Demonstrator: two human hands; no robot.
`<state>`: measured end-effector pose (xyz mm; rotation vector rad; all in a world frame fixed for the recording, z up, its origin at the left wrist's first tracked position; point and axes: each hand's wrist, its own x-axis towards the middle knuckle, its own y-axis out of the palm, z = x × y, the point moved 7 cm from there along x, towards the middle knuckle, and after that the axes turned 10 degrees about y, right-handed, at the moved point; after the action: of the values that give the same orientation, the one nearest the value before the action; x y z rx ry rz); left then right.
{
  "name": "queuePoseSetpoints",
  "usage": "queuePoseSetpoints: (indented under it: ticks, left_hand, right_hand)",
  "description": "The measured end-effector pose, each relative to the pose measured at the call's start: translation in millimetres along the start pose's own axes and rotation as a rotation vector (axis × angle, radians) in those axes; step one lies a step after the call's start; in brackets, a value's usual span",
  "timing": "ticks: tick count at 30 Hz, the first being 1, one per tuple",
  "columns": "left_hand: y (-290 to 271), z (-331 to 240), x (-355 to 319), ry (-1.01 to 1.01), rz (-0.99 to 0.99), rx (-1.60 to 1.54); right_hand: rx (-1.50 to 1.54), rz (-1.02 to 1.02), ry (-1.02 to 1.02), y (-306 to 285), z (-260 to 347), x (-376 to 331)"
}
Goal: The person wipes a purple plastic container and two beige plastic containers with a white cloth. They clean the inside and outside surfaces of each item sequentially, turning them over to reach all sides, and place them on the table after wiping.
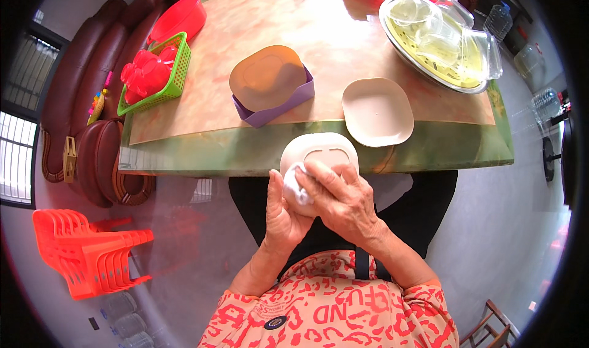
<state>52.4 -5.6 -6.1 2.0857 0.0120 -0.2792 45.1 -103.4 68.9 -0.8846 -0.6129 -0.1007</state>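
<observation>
My left hand [286, 224] supports a cream-coloured rounded-square dish [319, 144] from below, its thumb up along the left side and its other fingers mostly hidden under it. The dish is bottom side up, with a raised ring mark showing, just over the table's near edge. Pressed against that underside is a crumpled white cloth [294, 187], bunched under the fingers of my right hand [348, 204]. To the right on the table rests a similar beige dish [379, 112]. A translucent orange-brown dish [267, 77] sits on a purple dish [287, 107] to the left.
A green basket [178, 72] of red cups [147, 73] and a red basin [179, 18] stand at the table's left. Clear plastic cups [438, 38] fill a yellow strainer in a metal bowl [423, 78] at right. Stacked orange-red chairs [92, 250] are on the floor, left.
</observation>
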Motion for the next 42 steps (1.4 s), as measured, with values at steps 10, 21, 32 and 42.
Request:
queuePoseSetpoints:
  ticks: [10,21,32,42]
  left_hand:
    - [-12,-1,-1,0.073,-0.075,0.218]
    - [-15,-22,6,0.078,-0.072,-0.041]
    - [-1,-38,0,0.339,-0.133,0.555]
    - [-20,-19,-3,0.104,-0.074,0.262]
  right_hand:
    - [-0.188,-0.025,0.330,-2,-42,4]
    - [1.286,0.274,1.060,19,-66,-47]
    - [0.759,0.142,0.207,-18,-26,-7]
    - [0.289,0.174,-0.064,18,14,-21]
